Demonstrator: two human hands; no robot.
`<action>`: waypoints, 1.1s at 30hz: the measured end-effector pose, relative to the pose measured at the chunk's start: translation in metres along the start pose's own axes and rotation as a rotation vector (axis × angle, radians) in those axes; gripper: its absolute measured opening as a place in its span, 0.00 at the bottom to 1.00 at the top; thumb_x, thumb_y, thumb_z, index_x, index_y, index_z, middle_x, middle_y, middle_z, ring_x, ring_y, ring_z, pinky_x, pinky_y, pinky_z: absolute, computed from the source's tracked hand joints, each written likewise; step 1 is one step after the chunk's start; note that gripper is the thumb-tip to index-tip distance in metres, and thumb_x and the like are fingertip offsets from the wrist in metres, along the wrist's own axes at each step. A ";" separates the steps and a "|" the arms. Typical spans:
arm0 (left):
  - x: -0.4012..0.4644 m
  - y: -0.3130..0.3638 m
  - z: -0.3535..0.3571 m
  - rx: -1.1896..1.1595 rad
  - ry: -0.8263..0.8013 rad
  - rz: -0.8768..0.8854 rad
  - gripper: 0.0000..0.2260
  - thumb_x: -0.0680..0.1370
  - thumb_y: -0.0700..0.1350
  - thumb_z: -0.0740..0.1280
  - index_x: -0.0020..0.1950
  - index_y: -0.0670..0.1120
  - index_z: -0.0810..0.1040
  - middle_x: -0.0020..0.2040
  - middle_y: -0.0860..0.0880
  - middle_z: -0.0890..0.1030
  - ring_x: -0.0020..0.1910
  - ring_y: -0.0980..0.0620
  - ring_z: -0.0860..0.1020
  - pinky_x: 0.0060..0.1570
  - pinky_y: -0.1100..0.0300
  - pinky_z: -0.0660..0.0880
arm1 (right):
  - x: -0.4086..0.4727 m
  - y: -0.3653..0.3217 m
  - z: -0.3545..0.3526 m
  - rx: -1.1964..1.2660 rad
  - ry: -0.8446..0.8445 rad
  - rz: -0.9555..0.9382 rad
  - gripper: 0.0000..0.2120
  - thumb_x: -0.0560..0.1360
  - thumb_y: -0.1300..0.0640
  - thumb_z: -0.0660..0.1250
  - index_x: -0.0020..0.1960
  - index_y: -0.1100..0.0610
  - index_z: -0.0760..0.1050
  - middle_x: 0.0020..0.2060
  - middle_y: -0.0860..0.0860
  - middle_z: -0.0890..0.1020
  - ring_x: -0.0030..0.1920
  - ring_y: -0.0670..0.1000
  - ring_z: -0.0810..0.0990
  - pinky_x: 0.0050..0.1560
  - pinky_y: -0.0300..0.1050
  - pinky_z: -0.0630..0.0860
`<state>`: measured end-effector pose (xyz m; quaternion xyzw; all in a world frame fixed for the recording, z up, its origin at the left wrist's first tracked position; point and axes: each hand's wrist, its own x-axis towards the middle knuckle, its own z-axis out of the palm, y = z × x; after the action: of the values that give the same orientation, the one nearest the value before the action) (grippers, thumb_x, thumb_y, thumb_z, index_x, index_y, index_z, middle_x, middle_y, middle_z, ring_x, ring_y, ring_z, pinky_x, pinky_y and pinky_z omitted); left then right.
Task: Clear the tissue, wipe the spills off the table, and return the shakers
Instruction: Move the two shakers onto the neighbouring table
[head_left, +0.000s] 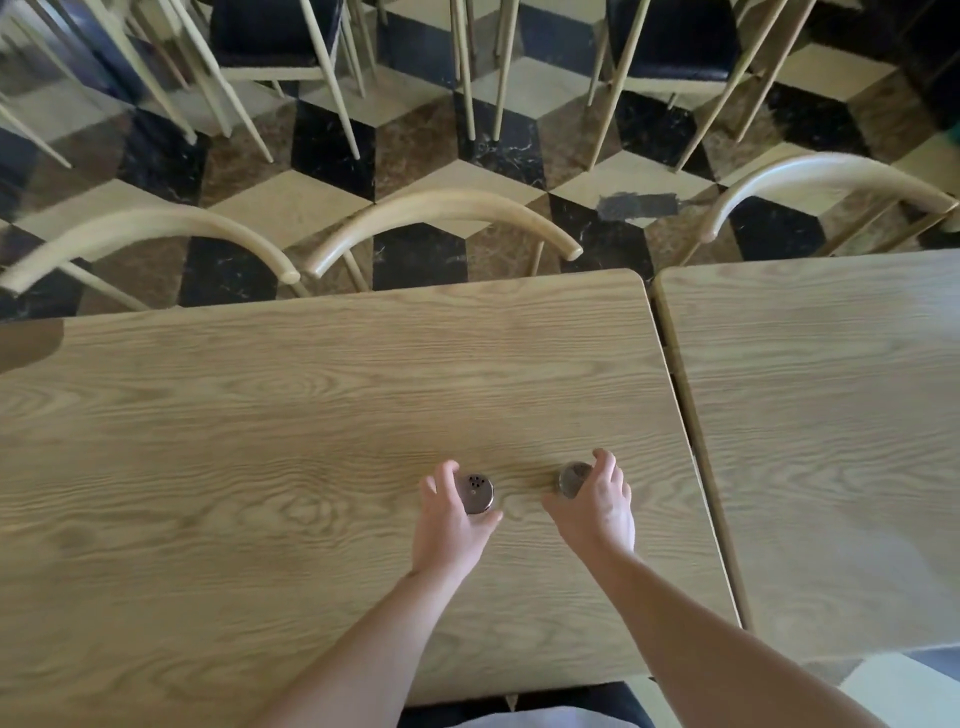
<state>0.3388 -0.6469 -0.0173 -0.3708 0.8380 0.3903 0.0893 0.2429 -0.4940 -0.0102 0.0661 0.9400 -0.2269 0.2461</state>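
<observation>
Two shakers: both stand upright on the light wood-grain table (260, 415), near its 5 o'clock part, well apart from each other with bare wood between them.
Left shaker: the small round shaker with a pierced silver metal cap (477, 492) sits at 9 o'clock of its partner; several dark holes show in the cap.
Right shaker: the small round shaker with a dull grey metal cap (572, 478) is blurred, and its holes cannot be made out.
Left hand: the bare left hand (451, 525) wraps the pierced-cap shaker from 8 o'clock, fingers curled round the far side and thumb lying at its 5 o'clock edge, gripping it.
Right hand: the bare right hand (602, 512) curls round the grey-cap shaker from 4 o'clock, one fingertip arched over its 1 o'clock edge and thumb reaching toward 7 o'clock, gripping it.
Forearms: both enter from 6 o'clock, bare.
Second table: a matching wood-grain table (831, 441) stands just beside the first at 3 o'clock, a narrow dark gap between them.
Chairs: pale curved wooden chair backs (447, 213) line the far edge at 12 o'clock.
Floor: a cube-patterned tile floor of black, brown and cream (332, 140) lies beyond, with more pale chair legs at 12 o'clock.
</observation>
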 end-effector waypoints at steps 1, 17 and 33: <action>-0.001 -0.003 0.000 0.012 -0.011 -0.004 0.36 0.68 0.53 0.77 0.70 0.49 0.63 0.60 0.50 0.67 0.53 0.45 0.78 0.46 0.55 0.76 | -0.005 0.001 -0.002 0.007 0.009 0.010 0.45 0.65 0.47 0.76 0.75 0.54 0.57 0.67 0.52 0.71 0.67 0.57 0.68 0.62 0.52 0.73; -0.104 -0.028 0.056 0.662 -0.481 0.128 0.24 0.71 0.51 0.66 0.66 0.55 0.66 0.73 0.48 0.61 0.68 0.46 0.69 0.64 0.53 0.71 | -0.154 0.210 -0.027 0.080 -0.278 0.495 0.11 0.72 0.44 0.62 0.47 0.51 0.71 0.50 0.49 0.80 0.54 0.51 0.80 0.51 0.42 0.73; -0.112 0.034 0.115 0.884 -0.538 0.051 0.26 0.75 0.49 0.62 0.73 0.46 0.66 0.76 0.42 0.64 0.72 0.44 0.70 0.67 0.53 0.70 | -0.181 0.306 -0.057 0.320 -0.437 0.555 0.14 0.73 0.49 0.63 0.54 0.52 0.80 0.51 0.50 0.82 0.51 0.50 0.80 0.47 0.43 0.76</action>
<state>0.3782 -0.4881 -0.0261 -0.1636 0.8790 0.0824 0.4403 0.4475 -0.1977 0.0027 0.3057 0.7645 -0.3042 0.4792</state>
